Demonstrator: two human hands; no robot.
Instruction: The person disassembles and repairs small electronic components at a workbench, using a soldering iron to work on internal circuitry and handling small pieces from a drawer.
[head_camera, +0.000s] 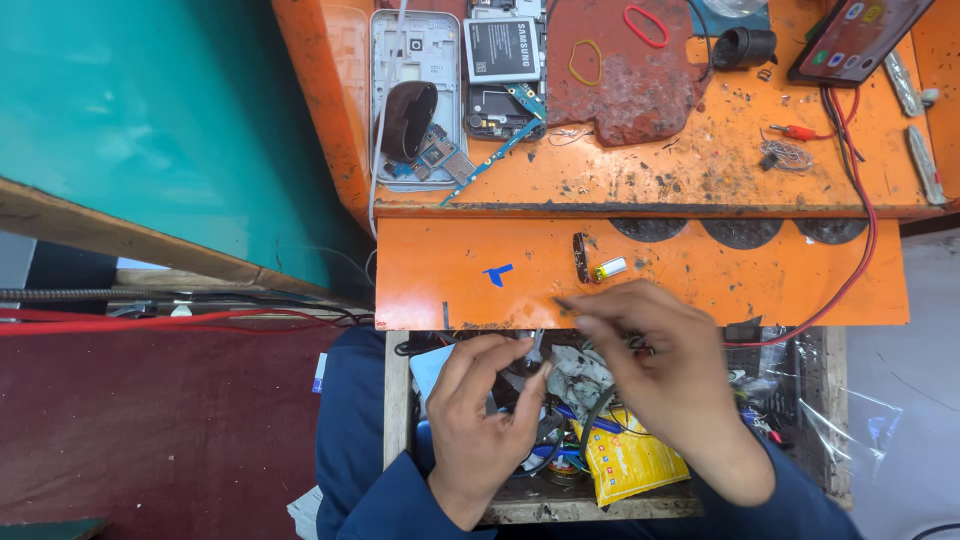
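Above the open drawer (400, 400) of clutter, below the orange surface (700, 270): my left hand (485, 420) pinches a small metal part (536, 347) between thumb and fingers (530, 385), the part standing just above the fingertips. My right hand (660, 370) lies just beside it, fingers curled and blurred; whether they grip anything, I cannot tell. A yellow packet (625, 460) lies in the drawer beneath both hands. On the surface ahead rest a small cylindrical cell (609, 268) and a dark strip (580, 257), apart from my fingers.
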